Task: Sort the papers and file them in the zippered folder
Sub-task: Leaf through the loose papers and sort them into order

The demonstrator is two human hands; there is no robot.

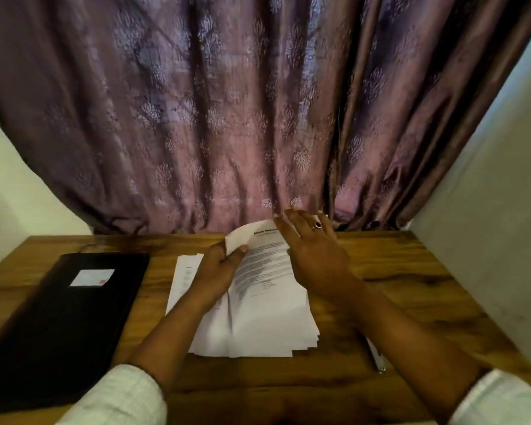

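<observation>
My left hand [219, 268] pinches the curled far corner of the top sheet [264, 271], grip narrow, while my right hand [313, 250] lies flat, fingers spread, on it.

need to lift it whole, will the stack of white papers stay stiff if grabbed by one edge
Probably floppy: the top printed sheet curls where the left hand pinches its corner. The stack of white papers would likely slide apart, since its edges lie fanned.
</observation>
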